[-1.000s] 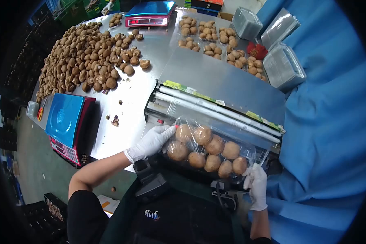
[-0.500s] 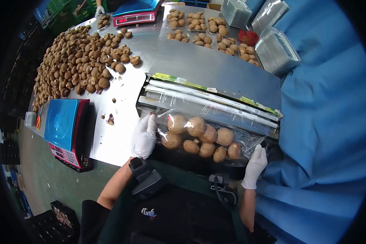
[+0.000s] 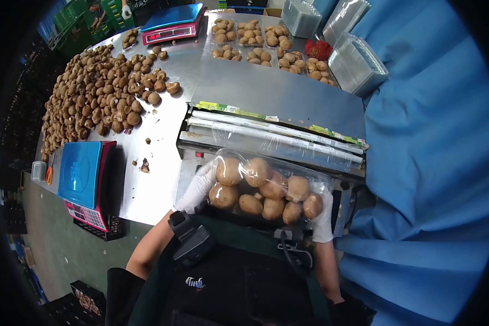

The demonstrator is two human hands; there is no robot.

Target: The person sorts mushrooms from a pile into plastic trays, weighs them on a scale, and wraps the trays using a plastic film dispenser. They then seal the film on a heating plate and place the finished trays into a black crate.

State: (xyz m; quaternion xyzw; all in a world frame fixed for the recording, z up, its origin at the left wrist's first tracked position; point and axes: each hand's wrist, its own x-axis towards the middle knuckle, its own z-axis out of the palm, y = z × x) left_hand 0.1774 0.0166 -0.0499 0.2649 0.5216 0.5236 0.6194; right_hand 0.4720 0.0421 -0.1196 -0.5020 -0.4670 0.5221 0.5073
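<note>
A clear plastic tray of brown mushrooms (image 3: 273,185), covered in shiny film, is held level between my two gloved hands over the near side of the wrapping machine. My left hand (image 3: 200,189) grips the tray's left end, its fingertips partly hidden beneath and behind it. At the opposite end, my right hand (image 3: 323,214) is closed round the tray's corner, with some fingers showing through the film. Just beyond the tray lie the film rolls (image 3: 277,135) of the wrapping machine (image 3: 187,137).
A large heap of mushrooms (image 3: 92,92) covers the table's left part. Two scales with blue pans (image 3: 80,171) (image 3: 174,15) stand near and far. Filled mushroom trays (image 3: 250,33) sit at the back, beside stacked empty trays (image 3: 358,65). Blue sheeting (image 3: 424,152) hangs right. Another person's gloved hand (image 3: 126,12) shows far left.
My right hand has moved left and inward, from the stretched film's edge onto the tray's end. My left hand has shifted under the left end. The film now lies close round the tray.
</note>
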